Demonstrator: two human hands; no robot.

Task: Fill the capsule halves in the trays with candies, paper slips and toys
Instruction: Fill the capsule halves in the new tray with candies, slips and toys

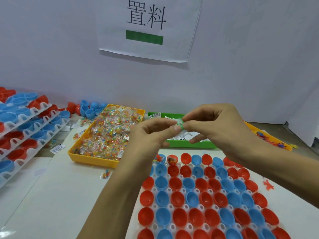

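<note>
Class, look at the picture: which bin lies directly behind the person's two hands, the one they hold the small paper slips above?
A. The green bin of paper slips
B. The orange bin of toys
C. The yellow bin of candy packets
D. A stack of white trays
A: both hands, left hand and right hand, pinch paper slips over the green bin.
</note>
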